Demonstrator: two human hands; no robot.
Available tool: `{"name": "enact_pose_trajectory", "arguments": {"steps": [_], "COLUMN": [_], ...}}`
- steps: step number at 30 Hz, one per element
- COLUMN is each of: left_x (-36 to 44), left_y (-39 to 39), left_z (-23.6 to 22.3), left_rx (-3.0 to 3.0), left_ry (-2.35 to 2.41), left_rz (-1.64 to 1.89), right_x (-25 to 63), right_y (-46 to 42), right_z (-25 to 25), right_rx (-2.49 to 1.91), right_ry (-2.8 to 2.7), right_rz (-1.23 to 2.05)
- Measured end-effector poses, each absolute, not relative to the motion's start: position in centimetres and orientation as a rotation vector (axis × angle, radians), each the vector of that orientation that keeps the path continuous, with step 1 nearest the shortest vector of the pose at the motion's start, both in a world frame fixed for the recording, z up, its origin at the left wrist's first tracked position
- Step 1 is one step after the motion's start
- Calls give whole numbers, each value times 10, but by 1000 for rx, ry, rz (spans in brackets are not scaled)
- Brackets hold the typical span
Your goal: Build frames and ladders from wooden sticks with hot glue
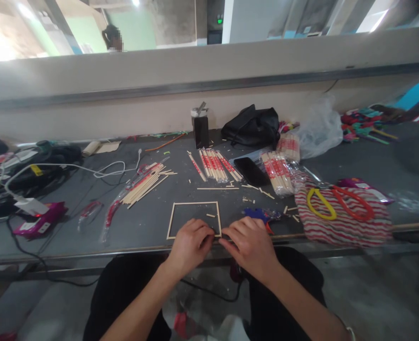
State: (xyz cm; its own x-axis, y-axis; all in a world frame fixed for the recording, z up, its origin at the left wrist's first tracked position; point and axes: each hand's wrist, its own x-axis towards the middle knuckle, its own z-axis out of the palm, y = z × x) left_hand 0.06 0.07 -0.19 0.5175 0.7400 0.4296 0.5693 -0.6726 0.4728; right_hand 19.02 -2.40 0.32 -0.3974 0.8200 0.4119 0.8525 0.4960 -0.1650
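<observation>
A rectangular frame of thin wooden sticks (195,203) lies flat at the table's near edge. My left hand (191,241) is closed at the near side of this frame, its curled fingers and thumb at the stick close to the right corner. At that same corner is my right hand (250,244), thumb and forefinger pinched at the frame's edge. Inside the frame lies a short stick piece (211,215). A blue tool with an orange part, looking like a glue gun (259,214), is partly hidden behind my right hand. Beyond the frame rests a single long stick (218,188).
Loose sticks (145,187) lie left, wrapped chopsticks (213,165) farther back. At right are a phone (251,171), chopstick bundles (277,173) and red-yellow-handled scissors (321,204) on a striped cloth (344,229). A black bag (252,125) and white cable (103,173) also occupy the table.
</observation>
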Motion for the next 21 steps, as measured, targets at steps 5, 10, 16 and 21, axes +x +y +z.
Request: {"name": "enact_pose_trajectory", "arguments": {"steps": [5,10,16,21], "left_x": [0,0,0,0], "left_y": [1,1,0,1], "left_z": [-3,-3,-2,-3], "left_rx": [2482,2476,2472,2488], "left_ry": [1096,1108,1107,1098], "left_rz": [902,886,906,881], "right_x": [190,190,192,194], "right_y": [-24,-24,-23,-23], "right_z": [5,4,4,2], "right_rx": [-1380,-1382,-1383,-1385], "right_ry": [-2343,-2346,-2343,-2315], "right_rz": [-83,-91,-52,-5]}}
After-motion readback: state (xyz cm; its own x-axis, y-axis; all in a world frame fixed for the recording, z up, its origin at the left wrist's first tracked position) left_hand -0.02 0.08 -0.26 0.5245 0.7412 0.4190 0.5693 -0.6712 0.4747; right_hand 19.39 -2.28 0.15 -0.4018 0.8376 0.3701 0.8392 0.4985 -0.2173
